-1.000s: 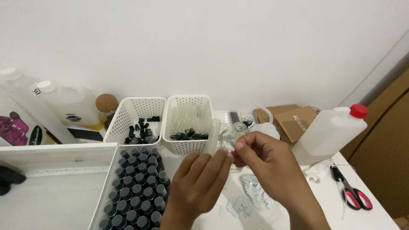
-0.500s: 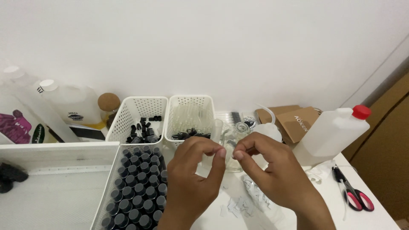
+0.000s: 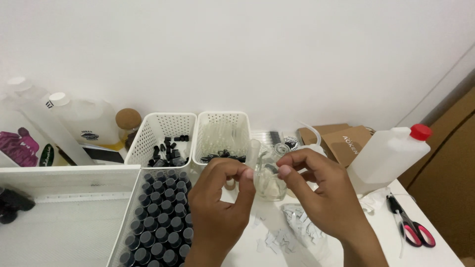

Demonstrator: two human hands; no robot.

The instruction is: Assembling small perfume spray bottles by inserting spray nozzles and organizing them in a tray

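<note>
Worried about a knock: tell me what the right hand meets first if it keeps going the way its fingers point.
The right hand points left; first would likely be the left hand's fingers, though depth is unclear.

1. The clear glass vial [image 3: 261, 170] sits between the fingers [image 3: 246, 174].
2. Left of the vial, two white perforated baskets [image 3: 161, 131] hold black caps [image 3: 167, 152].
3. Right of it, a translucent white jug [image 3: 386, 155] wears a red cap [image 3: 421, 131].
4. Farther right lie scissors [image 3: 413, 230] with pink-and-black handles.
5. Below the vial, white paper scraps [image 3: 297, 225] dot the white bench [image 3: 435, 254].
</note>
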